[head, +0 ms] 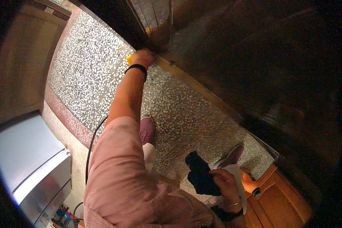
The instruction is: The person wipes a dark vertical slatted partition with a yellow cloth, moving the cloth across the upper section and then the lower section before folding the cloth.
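Note:
My left hand [144,57] reaches far out to the lower edge of a dark glossy panel [216,51]. A small yellow object [129,59] sticks out from its closed fingers; most of it is hidden, so its kind is unclear. A faint yellow reflection shows in the panel above the hand. Close to my body, my right hand [227,182] pinches a crumpled dark navy cloth [201,175] that hangs over the floor. An orange bottle with a black cap [249,183] is just right of that hand.
Speckled terrazzo floor [85,65] lies below, with my purple shoes [147,129] on it. A silver refrigerator [31,151] stands at lower left, near a black cable [89,156]. A wooden panelled cabinet [279,196] is at lower right. A brown door [20,59] stands at upper left.

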